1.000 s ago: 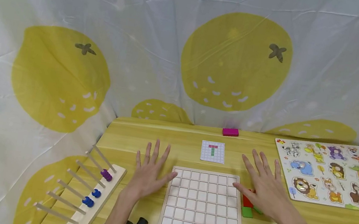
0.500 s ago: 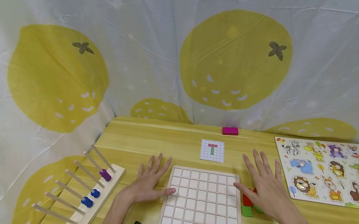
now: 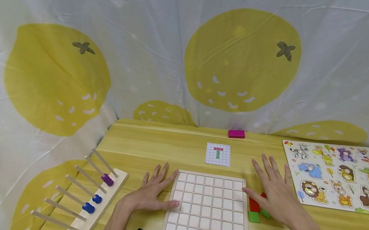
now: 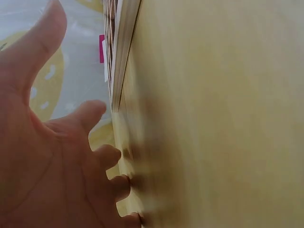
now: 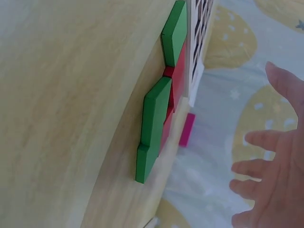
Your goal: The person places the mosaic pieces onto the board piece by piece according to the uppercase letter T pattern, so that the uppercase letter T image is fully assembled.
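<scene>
A wooden grid board (image 3: pixel 205 214) with white square cells lies in the middle of the table. My left hand (image 3: pixel 149 194) is at its left edge, fingers spread, thumb over the edge cells; in the left wrist view its palm (image 4: pixel 52 171) holds nothing. On the other side my right hand (image 3: pixel 277 194) hovers with straight fingers above red and green tiles. A red tile (image 3: pixel 254 205) and a green tile (image 3: pixel 253 217) show beside the board; the hand partly covers the others. In the right wrist view several tiles, such as a green tile (image 5: pixel 156 111), lie apart from the palm.
Behind the board lies a card (image 3: pixel 218 154) with a red and green T pattern. A magenta block (image 3: pixel 236 134) sits at the table's back edge. At left stands a wooden peg rack (image 3: pixel 97 209) with purple and blue beads; at right lies an animal puzzle board (image 3: pixel 345 176).
My left hand has come down and nearer along the board's left edge, its thumb lower over the cells. The right hand has barely shifted, slightly to the right.
</scene>
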### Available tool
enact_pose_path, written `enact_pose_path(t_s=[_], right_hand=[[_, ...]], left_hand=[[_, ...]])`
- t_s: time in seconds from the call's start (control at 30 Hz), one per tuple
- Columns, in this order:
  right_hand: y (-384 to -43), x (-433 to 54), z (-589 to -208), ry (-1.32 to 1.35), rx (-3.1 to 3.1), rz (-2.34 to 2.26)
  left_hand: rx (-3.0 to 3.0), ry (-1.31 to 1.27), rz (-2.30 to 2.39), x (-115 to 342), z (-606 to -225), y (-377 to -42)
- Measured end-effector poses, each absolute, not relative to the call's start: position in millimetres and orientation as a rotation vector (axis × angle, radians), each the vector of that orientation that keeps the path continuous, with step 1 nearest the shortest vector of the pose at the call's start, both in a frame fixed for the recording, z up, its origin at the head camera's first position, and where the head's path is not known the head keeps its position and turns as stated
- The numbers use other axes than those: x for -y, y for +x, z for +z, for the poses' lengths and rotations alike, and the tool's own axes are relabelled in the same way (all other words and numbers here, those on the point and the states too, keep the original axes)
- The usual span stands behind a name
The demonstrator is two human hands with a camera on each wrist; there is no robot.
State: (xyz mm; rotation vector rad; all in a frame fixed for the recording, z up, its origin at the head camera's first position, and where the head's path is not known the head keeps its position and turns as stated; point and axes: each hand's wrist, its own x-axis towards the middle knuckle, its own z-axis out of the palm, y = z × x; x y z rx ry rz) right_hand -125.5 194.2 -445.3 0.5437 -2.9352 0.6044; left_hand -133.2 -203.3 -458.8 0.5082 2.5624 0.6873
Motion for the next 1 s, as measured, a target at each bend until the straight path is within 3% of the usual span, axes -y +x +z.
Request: enact_pose_path(t_s=[0.6, 1.0], right_hand=[[-132.9, -231.4, -432.2, 0.626, 2.943, 1.172], [-140.2, -265.6, -450.8, 0.924, 2.896, 1.345]], left_hand=[[-2.544, 0.545, 0.666, 207.1, -460.6, -132.0], [-2.546, 0.563, 0.630, 206.0, -460.4, -131.3]])
